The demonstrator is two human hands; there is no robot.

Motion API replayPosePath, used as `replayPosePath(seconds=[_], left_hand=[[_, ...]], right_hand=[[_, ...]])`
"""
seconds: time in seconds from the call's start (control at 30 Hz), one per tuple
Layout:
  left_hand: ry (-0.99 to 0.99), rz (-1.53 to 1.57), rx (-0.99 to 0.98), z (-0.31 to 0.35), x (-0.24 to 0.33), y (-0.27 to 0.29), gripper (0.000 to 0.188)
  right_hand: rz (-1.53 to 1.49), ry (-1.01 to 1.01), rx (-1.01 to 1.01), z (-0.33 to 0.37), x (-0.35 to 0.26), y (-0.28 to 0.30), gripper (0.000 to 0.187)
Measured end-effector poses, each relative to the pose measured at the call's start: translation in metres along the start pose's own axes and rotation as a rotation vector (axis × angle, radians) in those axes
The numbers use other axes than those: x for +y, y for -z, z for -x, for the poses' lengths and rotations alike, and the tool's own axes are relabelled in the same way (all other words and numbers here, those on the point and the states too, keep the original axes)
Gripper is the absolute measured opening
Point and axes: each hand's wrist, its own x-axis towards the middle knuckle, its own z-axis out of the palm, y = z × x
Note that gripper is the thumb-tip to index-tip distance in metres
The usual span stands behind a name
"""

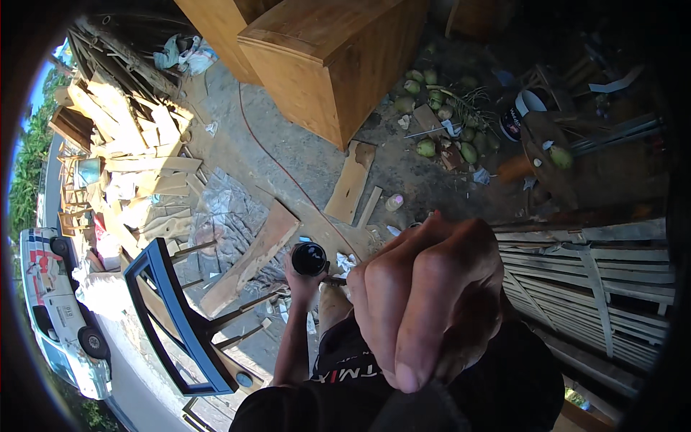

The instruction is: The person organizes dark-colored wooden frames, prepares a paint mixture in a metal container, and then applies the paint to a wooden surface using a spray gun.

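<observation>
My left hand (299,285) is wrapped round a round container with a glossy black top (309,258), held low in front of my body. A short dark part sticks out to the right beside it; its kind is unclear. Large and close to the camera, my right hand (435,295) is closed, its fingers curled down and pressed together. Whatever those fingers hold, if anything, is hidden. Left of my left arm stands a dark blue painted frame with legs (169,317). A thin red hose (277,155) runs across the ground toward my hands.
Ahead stands a brown wooden cabinet (309,79). Wood boards (252,252) lie on the ground, with scrap wood (147,144) heaped at left. Green coconuts (426,147) and a bucket (512,124) are at far right, above stacked slats (576,281). A white vehicle (61,309) is parked at left.
</observation>
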Motion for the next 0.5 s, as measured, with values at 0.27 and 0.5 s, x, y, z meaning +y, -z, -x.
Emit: replayPosePath(seconds=[0.27,0.5], left_hand=[[-0.033,0.119,-0.118,-0.042,-0.021,0.029,0.079],[-0.138,0.274,-0.407,-0.072,-0.094,0.073,0.069]], right_hand=[[0.290,-0.152,0.005,0.010,0.053,-0.027,0.018],[0.700,-0.587,0.537,0.136,0.178,-0.003,0.019]])
